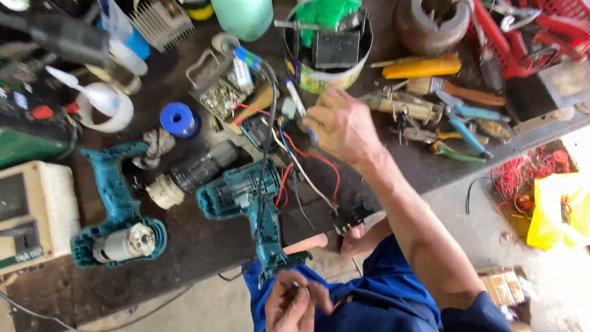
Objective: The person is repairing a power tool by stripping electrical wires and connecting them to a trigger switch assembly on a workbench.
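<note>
On the dark workbench (203, 246), near its front edge, lies an opened teal drill half (249, 203) with red, white and black wires (307, 163) running out of it. The right hand (341, 126) is up above those wires, with its fingers curled around a thin tool with a blue grip (295, 101). The tip is blurry, so I cannot tell what kind of tool it is. The left hand (295, 301) is low down, just under the drill's handle, with its fingers pinched together on something small and dark. I cannot tell what that thing is.

Left of the opened drill lies a second teal drill shell (120, 215) with a round silver motor (123, 241) showing. Between them sits a dark ribbed motor part (200, 167). A blue roll (178, 118) lies farther back. A round tin (329, 52) full of bits stands behind the right hand. Pliers (458, 132) with coloured handles lie off to the right. Red wire (522, 175) is heaped on the floor beside a yellow bag (562, 209).
</note>
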